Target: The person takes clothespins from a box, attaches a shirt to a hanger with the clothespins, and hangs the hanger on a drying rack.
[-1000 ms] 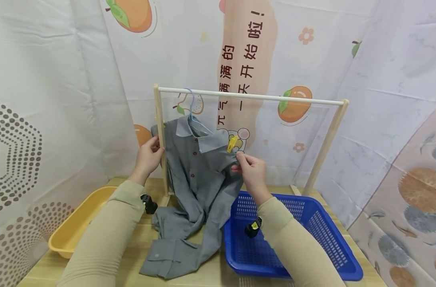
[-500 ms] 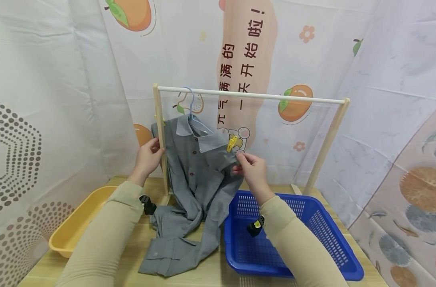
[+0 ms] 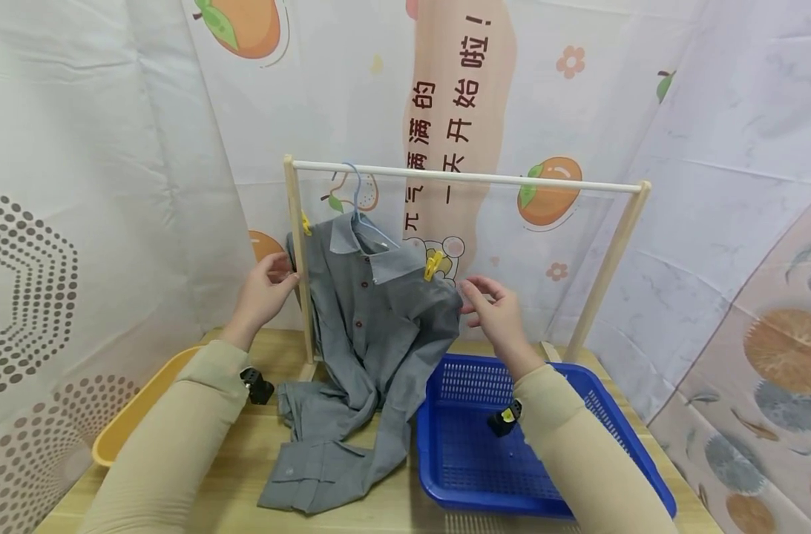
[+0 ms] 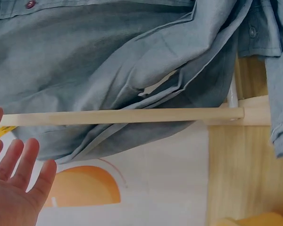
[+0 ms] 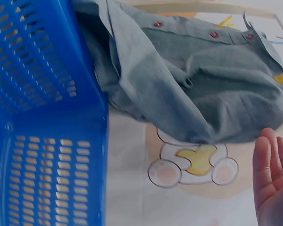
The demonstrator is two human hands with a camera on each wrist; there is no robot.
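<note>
A grey long-sleeved shirt (image 3: 372, 319) with red-brown buttons hangs from a blue hanger (image 3: 358, 193) hooked over the rack's white rail (image 3: 472, 178). Its lower part and a cuff lie on the tabletop. One yellow clothes peg (image 3: 433, 265) sits at the shoulder on the right, another yellow peg (image 3: 306, 223) at the shoulder on the left. My left hand (image 3: 265, 291) is beside the left rack post, fingers loosely spread and holding nothing. Close to the shirt's right edge is my right hand (image 3: 497, 308), its fingers relaxed; whether a fingertip still touches the cloth I cannot tell.
A blue perforated basket (image 3: 424, 445) stands at the right under the rail. At the left, a yellow basin (image 3: 134, 415) is partly covered by my sleeve. The wooden rack post (image 3: 301, 274) stands between my left hand and the shirt front. Printed curtains enclose the table.
Both hands have let go of the shirt's shoulders and moved outward, left hand to the left, right hand to the right. The left peg shows more clearly beside the post.
</note>
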